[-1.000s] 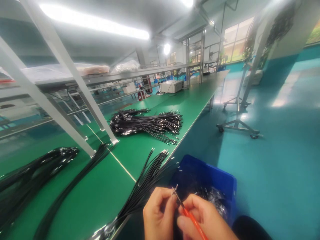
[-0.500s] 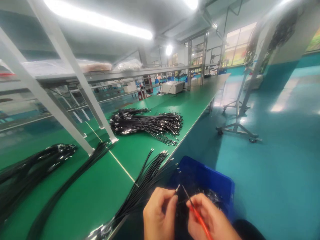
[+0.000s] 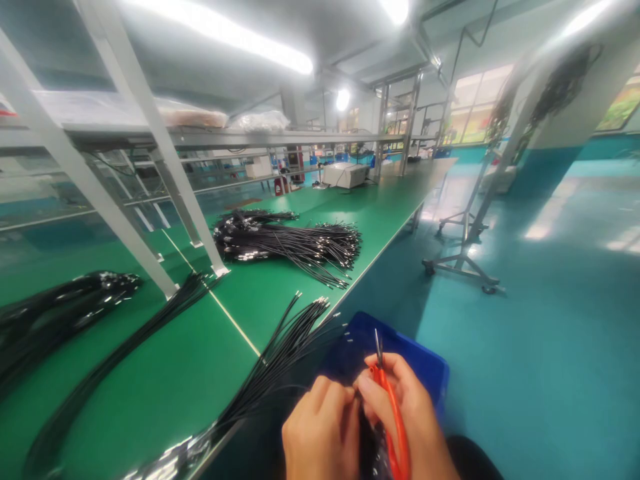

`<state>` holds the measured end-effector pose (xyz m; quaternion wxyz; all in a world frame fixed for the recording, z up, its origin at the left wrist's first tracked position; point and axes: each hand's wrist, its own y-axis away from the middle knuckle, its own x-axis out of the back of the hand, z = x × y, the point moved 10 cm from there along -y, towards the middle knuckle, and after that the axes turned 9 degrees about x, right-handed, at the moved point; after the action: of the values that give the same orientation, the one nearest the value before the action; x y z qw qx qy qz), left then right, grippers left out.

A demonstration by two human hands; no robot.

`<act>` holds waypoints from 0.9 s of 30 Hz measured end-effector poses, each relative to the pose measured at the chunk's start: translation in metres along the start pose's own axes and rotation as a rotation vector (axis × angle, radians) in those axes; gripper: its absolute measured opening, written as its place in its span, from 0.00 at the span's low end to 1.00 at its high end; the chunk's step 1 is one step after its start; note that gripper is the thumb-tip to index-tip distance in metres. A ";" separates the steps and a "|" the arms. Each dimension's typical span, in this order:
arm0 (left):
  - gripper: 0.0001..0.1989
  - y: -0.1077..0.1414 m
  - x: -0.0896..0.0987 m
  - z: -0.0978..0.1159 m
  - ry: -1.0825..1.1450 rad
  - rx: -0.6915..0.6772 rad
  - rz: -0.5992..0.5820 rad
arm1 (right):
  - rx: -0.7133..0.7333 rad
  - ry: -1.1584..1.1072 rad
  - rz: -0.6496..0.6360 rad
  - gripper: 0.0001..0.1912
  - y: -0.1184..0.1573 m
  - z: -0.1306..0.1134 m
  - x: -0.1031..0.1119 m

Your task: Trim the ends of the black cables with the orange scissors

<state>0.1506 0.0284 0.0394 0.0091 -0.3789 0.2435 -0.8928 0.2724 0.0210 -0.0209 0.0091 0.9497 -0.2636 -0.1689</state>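
From my station I had the right hand (image 3: 400, 407) gripping the orange-handled tool (image 3: 399, 421), its metal tip jutting past the fingers toward twelve o'clock. The left hand (image 3: 323, 427) sat close at nine o'clock, fingers curled; I couldn't tell what it pinched. Black cables (image 3: 281, 363) lay at its eleven o'clock, overhanging the bench (image 3: 165, 387).

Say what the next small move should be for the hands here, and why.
Perhaps ease the left hand away from the right hand: their fingertips come together, hiding whatever lies between, while the orange-handled tool in the right hand points upward; a gap might let its tips turn in.
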 end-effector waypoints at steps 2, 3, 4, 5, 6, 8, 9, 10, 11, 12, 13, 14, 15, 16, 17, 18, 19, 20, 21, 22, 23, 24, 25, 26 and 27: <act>0.12 0.001 0.001 0.004 -0.094 -0.028 0.037 | 0.007 0.008 0.018 0.20 -0.003 0.003 0.003; 0.12 0.001 0.001 0.005 -0.113 -0.034 0.049 | 0.007 0.007 0.015 0.20 -0.004 0.004 0.003; 0.12 0.001 0.002 0.005 -0.116 -0.032 0.055 | 0.007 0.003 0.004 0.20 -0.005 0.005 0.003; 0.11 0.000 0.002 0.004 -0.109 -0.025 0.055 | 0.003 -0.001 -0.010 0.20 -0.005 0.006 0.003; 0.11 0.000 0.002 0.004 -0.100 -0.015 0.052 | 0.000 -0.005 -0.024 0.20 -0.004 0.007 0.003; 0.11 -0.002 0.002 0.002 -0.091 0.000 0.042 | 0.024 -0.001 -0.025 0.19 -0.002 0.006 0.004; 0.12 -0.002 0.001 0.002 -0.096 0.003 0.038 | 0.054 0.011 -0.010 0.18 -0.002 0.004 0.006; 0.12 -0.002 0.000 0.002 -0.104 0.005 0.034 | 0.088 0.027 0.008 0.17 -0.001 0.002 0.007; 0.12 -0.001 0.000 0.002 -0.107 0.007 0.029 | 0.121 0.043 0.026 0.17 -0.001 0.000 0.008; 0.12 -0.001 -0.001 0.002 -0.101 0.013 0.021 | 0.148 0.057 0.038 0.16 -0.001 -0.001 0.009; 0.12 -0.002 -0.001 0.001 -0.079 0.024 0.010 | 0.165 0.070 0.042 0.16 -0.001 -0.002 0.008; 0.12 -0.003 -0.001 -0.001 -0.039 0.041 -0.007 | 0.172 0.078 0.042 0.16 -0.001 -0.003 0.008; 0.11 -0.005 -0.001 -0.003 0.016 0.064 -0.027 | 0.178 0.093 0.033 0.15 -0.001 -0.004 0.008; 0.10 -0.007 -0.001 -0.006 0.082 0.088 -0.054 | 0.192 0.120 0.020 0.15 -0.001 -0.007 0.008; 0.09 -0.009 -0.001 -0.010 0.154 0.110 -0.081 | 0.206 0.153 0.003 0.15 -0.001 -0.011 0.009; 0.09 -0.012 0.000 -0.013 0.226 0.131 -0.109 | 0.212 0.181 -0.023 0.16 -0.001 -0.015 0.011; 0.08 -0.015 0.001 -0.016 0.292 0.151 -0.135 | 0.192 0.196 -0.068 0.17 -0.001 -0.016 0.011; 0.07 -0.018 0.002 -0.020 0.355 0.170 -0.160 | 0.140 0.192 -0.141 0.18 -0.001 -0.014 0.010; 0.07 -0.020 0.002 -0.023 0.412 0.190 -0.185 | 0.055 0.159 -0.243 0.19 0.000 -0.009 0.006; 0.07 -0.021 0.003 -0.026 0.465 0.213 -0.209 | -0.053 0.103 -0.363 0.20 0.005 -0.003 0.001; 0.07 -0.022 0.003 -0.029 0.513 0.238 -0.232 | -0.157 0.040 -0.483 0.22 0.012 0.002 -0.005; 0.07 -0.023 0.002 -0.031 0.558 0.262 -0.256 | -0.244 -0.014 -0.579 0.25 0.019 0.005 -0.008; 0.08 -0.023 0.001 -0.032 0.598 0.283 -0.277 | -0.302 -0.050 -0.638 0.27 0.025 0.005 -0.009; 0.08 -0.022 0.001 -0.033 0.632 0.300 -0.294 | -0.330 -0.068 -0.666 0.28 0.029 0.005 -0.008; 0.08 -0.022 0.000 -0.034 0.659 0.314 -0.307 | -0.339 -0.071 -0.676 0.28 0.032 0.004 -0.006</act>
<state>0.1312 0.0624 0.0285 -0.1451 -0.0978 0.0343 -0.9840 0.2506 -0.0033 -0.0196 0.1007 0.9617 0.0960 -0.2363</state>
